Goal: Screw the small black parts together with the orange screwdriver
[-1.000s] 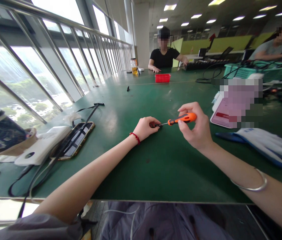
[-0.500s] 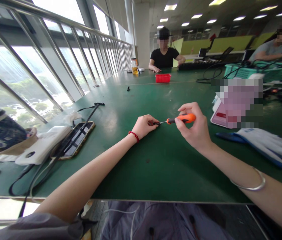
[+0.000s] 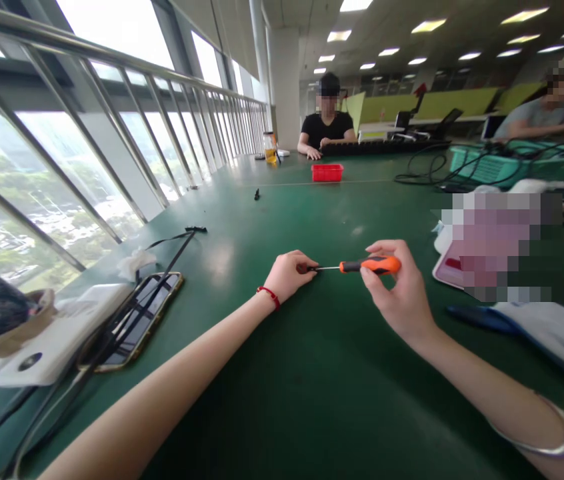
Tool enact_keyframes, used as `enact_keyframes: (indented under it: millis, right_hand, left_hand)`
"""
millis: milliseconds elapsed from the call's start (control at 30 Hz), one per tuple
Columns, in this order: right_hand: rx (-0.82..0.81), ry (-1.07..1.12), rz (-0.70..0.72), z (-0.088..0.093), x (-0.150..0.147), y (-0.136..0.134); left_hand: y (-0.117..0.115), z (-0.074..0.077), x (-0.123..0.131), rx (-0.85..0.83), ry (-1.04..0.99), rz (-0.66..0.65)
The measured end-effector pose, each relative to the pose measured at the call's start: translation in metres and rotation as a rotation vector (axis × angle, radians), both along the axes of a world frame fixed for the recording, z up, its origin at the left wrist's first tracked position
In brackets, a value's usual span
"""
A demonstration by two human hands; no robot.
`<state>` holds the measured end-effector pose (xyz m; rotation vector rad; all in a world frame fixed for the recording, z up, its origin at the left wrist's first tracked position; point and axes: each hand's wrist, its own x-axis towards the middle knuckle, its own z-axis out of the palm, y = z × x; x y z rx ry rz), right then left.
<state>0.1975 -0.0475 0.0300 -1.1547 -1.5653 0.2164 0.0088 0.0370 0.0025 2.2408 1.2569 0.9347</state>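
Above glossy green table (image 3: 307, 373): screwdriver (image 3: 355, 267) (slim metal shaft (image 3: 329, 268)) between hands (image 3: 405, 300).

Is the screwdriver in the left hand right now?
No, the right hand holds the screwdriver, while the left hand pinches a small dark part near the screwdriver's tip.

Dark piece (image 3: 303, 269) mostly hidden by left grip (image 3: 289, 275), white glove (image 3: 555, 330) cut off by right edge

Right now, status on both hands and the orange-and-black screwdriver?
Left hand holding small black part. Right hand holding orange-and-black screwdriver, thin metal shaft pointing at that part. Nothing visible blocking the shaft.
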Motion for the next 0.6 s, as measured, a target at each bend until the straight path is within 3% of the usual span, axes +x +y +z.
enact_keyframes:
  millis: [167, 367, 600]
  right_hand:
    - [-0.165, 0.011, -0.061, -0.002, 0.002, -0.002]
    - [-0.091, 0.013, 0.020, -0.004, 0.004, 0.000]
    - [-0.185, -0.055, -0.029, 0.009, 0.007, 0.002]
  left_hand:
    - [0.013, 0.000, 0.007, -0.015, -0.035, -0.002]
    - [0.014, -0.003, 0.010, -0.028, -0.103, 0.020]
    - [0.014, 0.007, 0.012, -0.096, -0.149, 0.006]
